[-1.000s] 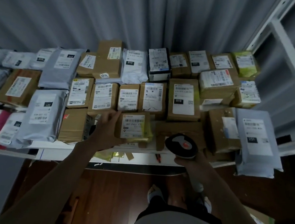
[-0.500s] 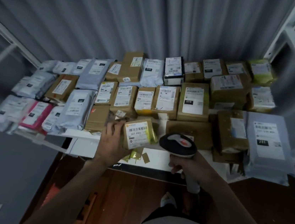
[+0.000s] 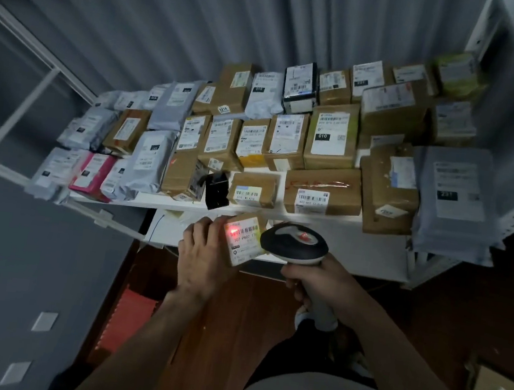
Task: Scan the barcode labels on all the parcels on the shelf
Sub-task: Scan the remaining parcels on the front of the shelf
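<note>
Head view: small parcel (image 3: 243, 240) lifted off the shelf (image 3: 356, 244), red scanner light on its label.

Left hand (image 3: 206, 253) wraps the parcel's left side; right hand (image 3: 320, 278) clasps the scanner (image 3: 295, 243) handle just beside it. Likely light, stiff cardboard; best held by the edges, label clear. Half a second ago it sat higher, unlit.

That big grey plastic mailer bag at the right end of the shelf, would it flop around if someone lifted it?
Probably yes. The grey mailer bag looks like soft, wrinkled plastic film that overhangs the shelf edge, so it would likely sag when lifted. Its smooth surface may be slippery. Its bulging shape suggests soft contents, though its weight cannot be told.
</note>
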